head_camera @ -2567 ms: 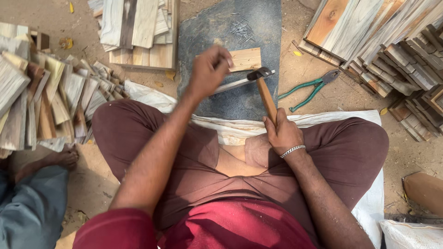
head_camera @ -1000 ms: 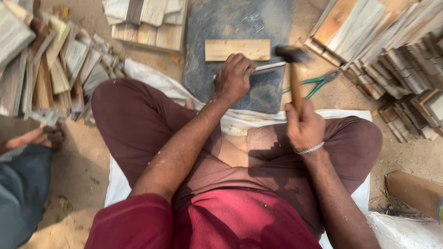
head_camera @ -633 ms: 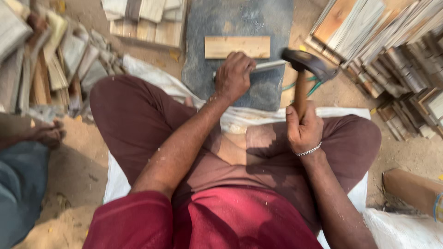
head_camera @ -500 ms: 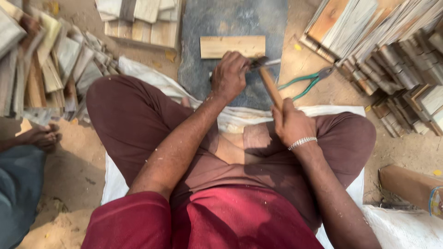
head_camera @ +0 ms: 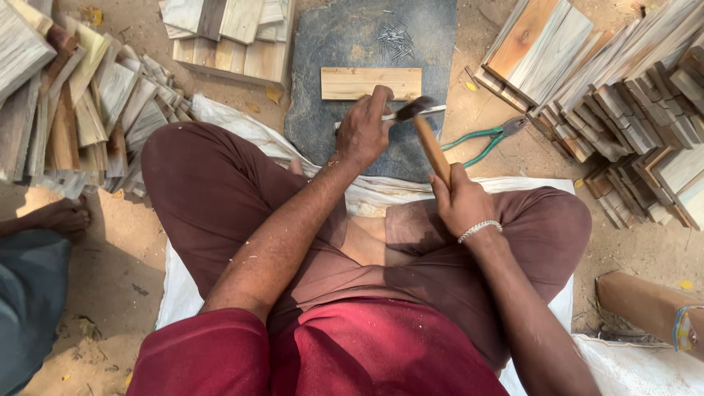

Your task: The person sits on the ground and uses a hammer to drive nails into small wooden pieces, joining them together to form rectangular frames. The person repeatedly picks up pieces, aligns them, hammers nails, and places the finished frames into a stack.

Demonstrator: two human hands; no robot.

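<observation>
Head view looks down on a person sitting cross-legged on a white sack [head_camera: 242, 132] spread over sandy ground, with stacks of cut wood slats [head_camera: 623, 81] to the right and more slats [head_camera: 66, 103] heaped to the left. Ahead of the knees lies a dark stone slab [head_camera: 345, 44], serving as the work surface. On it rests a pale wooden block [head_camera: 370, 83], lying flat, apart from the hands. The left hand [head_camera: 364, 130] is closed around a thin grey metal strip [head_camera: 425, 112], pinning it on the slab. The right hand [head_camera: 462, 202] is clamped on the wooden handle of a hammer [head_camera: 429, 139], whose dark head sits down on the strip just beside the left fingers. By my reading, the step is hammering the strip flat; the next stroke calls for a steady hold and aim clear of the fingers. Green-handled pliers [head_camera: 480, 139] lie right of the slab, and small nails [head_camera: 396, 40] are scattered at its far end.
</observation>
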